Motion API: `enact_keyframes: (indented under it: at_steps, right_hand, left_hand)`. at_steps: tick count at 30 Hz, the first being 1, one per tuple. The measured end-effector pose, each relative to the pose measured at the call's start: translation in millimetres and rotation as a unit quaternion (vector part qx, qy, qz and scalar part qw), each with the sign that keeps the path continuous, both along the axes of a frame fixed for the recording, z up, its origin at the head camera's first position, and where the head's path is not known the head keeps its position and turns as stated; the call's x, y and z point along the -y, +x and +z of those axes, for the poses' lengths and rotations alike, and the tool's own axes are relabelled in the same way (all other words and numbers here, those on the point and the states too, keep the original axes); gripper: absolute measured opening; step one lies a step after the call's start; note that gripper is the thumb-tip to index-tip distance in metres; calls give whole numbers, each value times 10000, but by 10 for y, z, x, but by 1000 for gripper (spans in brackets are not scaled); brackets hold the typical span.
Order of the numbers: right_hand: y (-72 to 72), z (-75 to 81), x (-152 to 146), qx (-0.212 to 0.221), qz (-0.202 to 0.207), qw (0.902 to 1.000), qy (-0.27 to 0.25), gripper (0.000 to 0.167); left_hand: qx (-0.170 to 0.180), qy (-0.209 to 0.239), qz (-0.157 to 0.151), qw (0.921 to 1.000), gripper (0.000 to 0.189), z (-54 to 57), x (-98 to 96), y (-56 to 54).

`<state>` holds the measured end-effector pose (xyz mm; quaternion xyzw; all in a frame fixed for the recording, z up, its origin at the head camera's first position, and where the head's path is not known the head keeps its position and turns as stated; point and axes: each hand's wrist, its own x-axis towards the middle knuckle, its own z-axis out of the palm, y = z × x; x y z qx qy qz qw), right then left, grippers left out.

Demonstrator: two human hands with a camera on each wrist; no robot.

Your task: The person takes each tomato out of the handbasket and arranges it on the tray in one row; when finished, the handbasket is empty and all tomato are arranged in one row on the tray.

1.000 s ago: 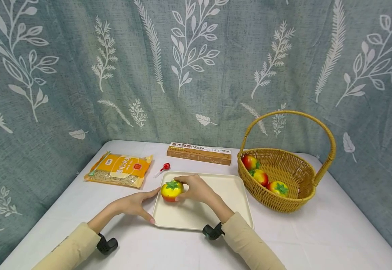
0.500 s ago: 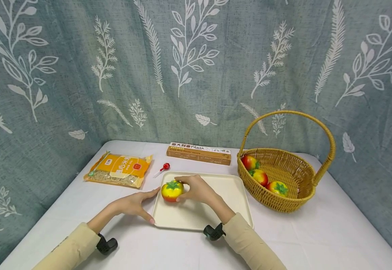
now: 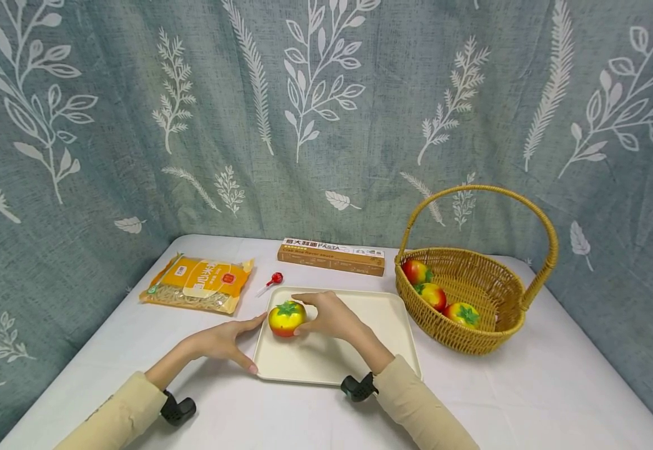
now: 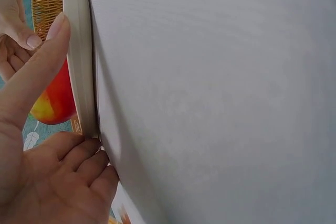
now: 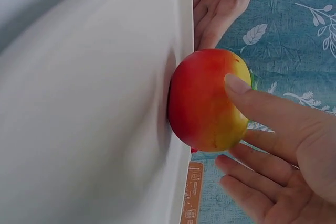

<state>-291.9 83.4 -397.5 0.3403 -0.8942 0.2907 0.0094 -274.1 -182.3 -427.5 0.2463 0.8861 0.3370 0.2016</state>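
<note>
A red-and-yellow tomato [image 3: 287, 319] with a green star-shaped top sits upright on the left side of a cream tray [image 3: 360, 356]. My right hand [image 3: 328, 317] holds it from the right, thumb in front and forefinger behind; the right wrist view shows the thumb pressing the tomato [image 5: 205, 103] while the lower fingers stay loose. At the tray's left edge, my left hand [image 3: 222, 340] rests with thumb and fingers spread wide apart. In the left wrist view, its thumb [image 4: 39, 72] lies straight against the rim and its fingertips meet the tray's side.
A wicker basket [image 3: 461, 340] with a tall handle stands right of the tray, holding several similar tomatoes [image 3: 432, 295]. Behind the tray lie a brown pasta box [image 3: 332, 257] and a red lollipop [image 3: 276, 279]. An orange noodle packet [image 3: 199, 282] lies at the back left.
Almost nothing differs. My right wrist and sleeve have shifted very slightly to the right; both hands keep their places on the tomato and tray.
</note>
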Motion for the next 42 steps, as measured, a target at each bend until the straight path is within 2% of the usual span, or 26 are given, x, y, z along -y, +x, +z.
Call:
enact_keyframes:
  at_steps: [7, 18, 25, 33, 42]
  right_hand:
    - [15, 21, -97, -114, 86, 9999, -98, 63]
    - [84, 61, -326, -79, -7, 9996, -284, 61]
    - [139, 88, -436, -310, -210, 9992, -144, 59]
    - [227, 151, -563, -293, -417, 9986, -156, 57]
    - [221, 188, -835, -631, -595, 9962, -22, 59]
  left_hand:
    - [-5, -16, 26, 10000, 110, -9, 8, 2]
    - [49, 27, 37, 10000, 110, -18, 8, -2]
    - [21, -9, 69, 10000, 110, -15, 10, 6]
    - [-39, 50, 42, 10000, 110, -15, 9, 7]
    - [-54, 24, 45, 10000, 110, -11, 3, 1]
